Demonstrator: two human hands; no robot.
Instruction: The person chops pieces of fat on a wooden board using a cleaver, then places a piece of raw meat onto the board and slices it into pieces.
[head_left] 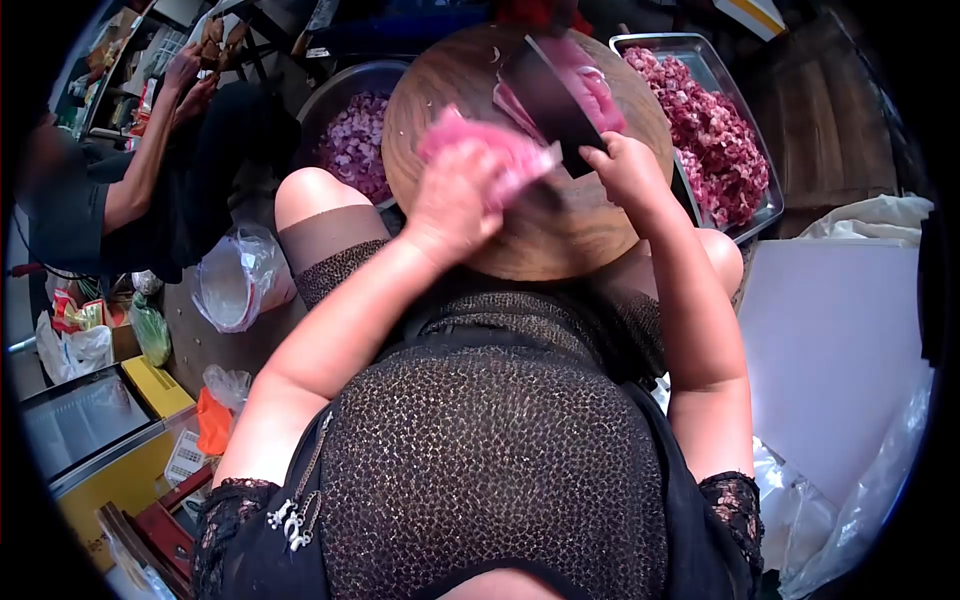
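Observation:
My left hand is closed on a slab of pink raw meat, both smeared by motion, over the left part of a round wooden chopping board. My right hand grips the handle of a cleaver. Its broad dark blade slants up and to the left across the board. Partly hidden behind the blade, another piece of raw meat lies near the board's far side. The cleaver's near end is close to the meat in my left hand; I cannot tell whether they touch.
Right of the board stands a metal tray heaped with chopped meat. A metal bowl of diced meat sits at its left. Another person sits at far left. A plastic-lined bucket and a white board flank my legs.

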